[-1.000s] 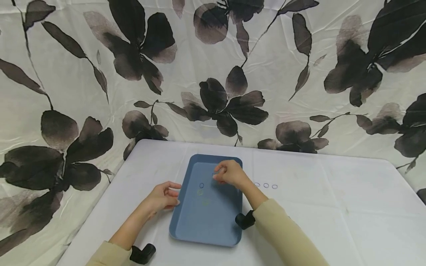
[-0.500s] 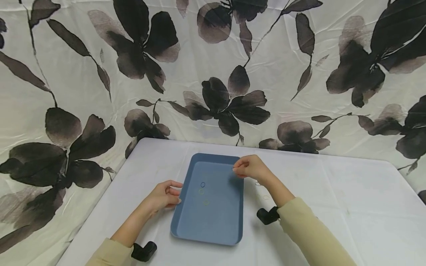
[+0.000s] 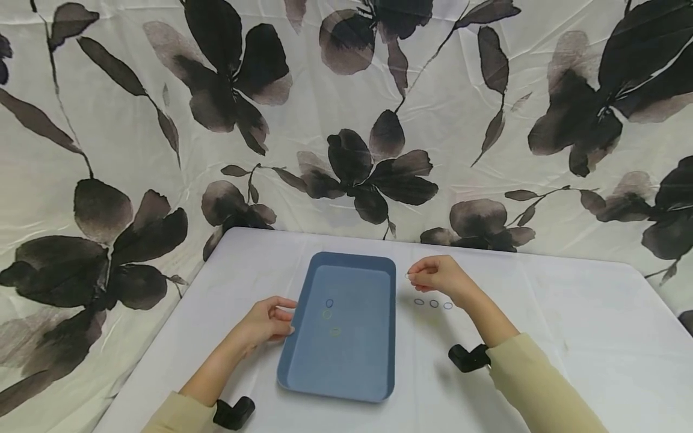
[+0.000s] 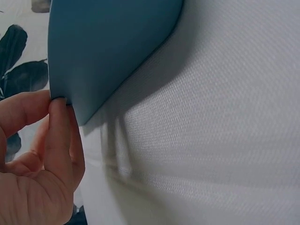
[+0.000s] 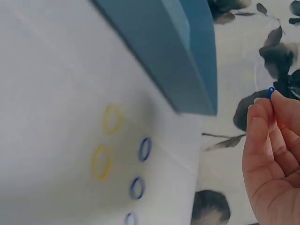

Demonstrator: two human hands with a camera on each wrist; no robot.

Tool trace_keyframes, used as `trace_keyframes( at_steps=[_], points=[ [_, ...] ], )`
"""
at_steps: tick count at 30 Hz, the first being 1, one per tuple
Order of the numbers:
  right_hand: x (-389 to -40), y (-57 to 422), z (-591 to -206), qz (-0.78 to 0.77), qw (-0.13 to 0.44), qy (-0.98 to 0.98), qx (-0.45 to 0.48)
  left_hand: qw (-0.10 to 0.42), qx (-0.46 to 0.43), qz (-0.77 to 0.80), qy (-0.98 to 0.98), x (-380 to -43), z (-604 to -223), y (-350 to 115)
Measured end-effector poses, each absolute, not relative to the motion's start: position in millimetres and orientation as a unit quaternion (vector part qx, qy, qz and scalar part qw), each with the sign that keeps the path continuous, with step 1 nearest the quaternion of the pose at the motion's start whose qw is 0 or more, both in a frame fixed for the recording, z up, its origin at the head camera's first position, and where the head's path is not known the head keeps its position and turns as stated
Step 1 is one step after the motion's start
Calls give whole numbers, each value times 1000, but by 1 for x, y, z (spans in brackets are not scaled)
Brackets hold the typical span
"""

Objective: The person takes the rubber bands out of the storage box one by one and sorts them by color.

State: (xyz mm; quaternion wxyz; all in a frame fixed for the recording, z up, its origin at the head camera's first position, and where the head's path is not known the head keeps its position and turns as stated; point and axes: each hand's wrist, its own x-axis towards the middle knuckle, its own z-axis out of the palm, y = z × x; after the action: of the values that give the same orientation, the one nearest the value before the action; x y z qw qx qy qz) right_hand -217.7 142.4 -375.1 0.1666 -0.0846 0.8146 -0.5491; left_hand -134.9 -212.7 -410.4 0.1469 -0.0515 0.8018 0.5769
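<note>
My left hand [image 3: 265, 319] holds the left rim of a blue rectangular tray [image 3: 352, 376], fingertips and thumb at its edge; the left wrist view shows this grip on the tray wall [image 4: 103, 42]. Inside the tray lie a small blue rubber band [image 3: 329, 303] and two yellow ones, the upper yellow band [image 3: 327, 314] and the lower yellow band [image 3: 335, 331]. Just right of the tray, raised above the table, my right hand [image 3: 441, 278] pinches a blue rubber band [image 5: 271, 90] between thumb and index finger.
Three blue bands lie in a row on the white table right of the tray, among them a middle blue band [image 3: 434, 304]. Nearby are two yellow bands, one being the upper yellow band [image 5: 112, 119]. A floral cloth [image 3: 379, 90] hangs behind the table.
My right hand has moved right, from over the tray to beyond its right rim, keeping its pinch. The left hand and tray stay in place.
</note>
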Motion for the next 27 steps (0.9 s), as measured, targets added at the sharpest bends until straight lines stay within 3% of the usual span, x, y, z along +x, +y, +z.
trace_keyframes(
  at_steps=[27],
  points=[
    [-201, 216, -403, -561, 198, 803, -29, 150, -57, 580, 799, -135, -412, -213]
  ],
)
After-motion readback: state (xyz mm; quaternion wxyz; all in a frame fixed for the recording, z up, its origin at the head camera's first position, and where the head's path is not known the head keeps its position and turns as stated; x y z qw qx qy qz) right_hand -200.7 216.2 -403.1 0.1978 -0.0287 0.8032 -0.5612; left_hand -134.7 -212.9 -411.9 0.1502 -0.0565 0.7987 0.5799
